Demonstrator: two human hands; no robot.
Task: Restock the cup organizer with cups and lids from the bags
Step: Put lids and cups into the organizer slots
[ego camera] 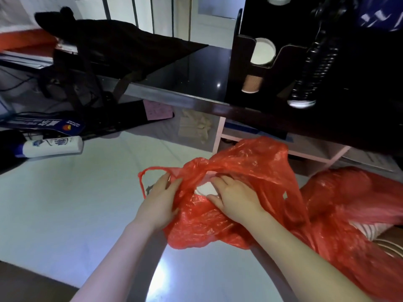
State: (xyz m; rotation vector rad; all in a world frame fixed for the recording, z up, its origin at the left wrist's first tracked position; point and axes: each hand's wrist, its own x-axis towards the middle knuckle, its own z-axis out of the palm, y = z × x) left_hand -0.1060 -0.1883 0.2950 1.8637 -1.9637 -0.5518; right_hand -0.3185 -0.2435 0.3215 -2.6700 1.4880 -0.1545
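Observation:
A crumpled red plastic bag [246, 171] lies on the pale surface in front of me. My left hand [162, 199] holds the bag's left edge near its loop handle. My right hand [234, 198] reaches into the bag's mouth, fingers curled over a white round thing [205, 189] that is mostly hidden. A second red bag [349, 197] lies to the right. The dark cup organizer [244, 62] stands on the black table at upper right, with a white-lined cup [262, 51] in one hole, a brown ribbed cup [251, 83] below it and a stack of dark lids [314, 68].
The black glossy table [185, 70] edge runs across the middle, with a black cloth [113, 44] on it. A white bottle [52, 146] lies at the left beside cables and dark items. A pink shelf frame [220, 131] stands under the table.

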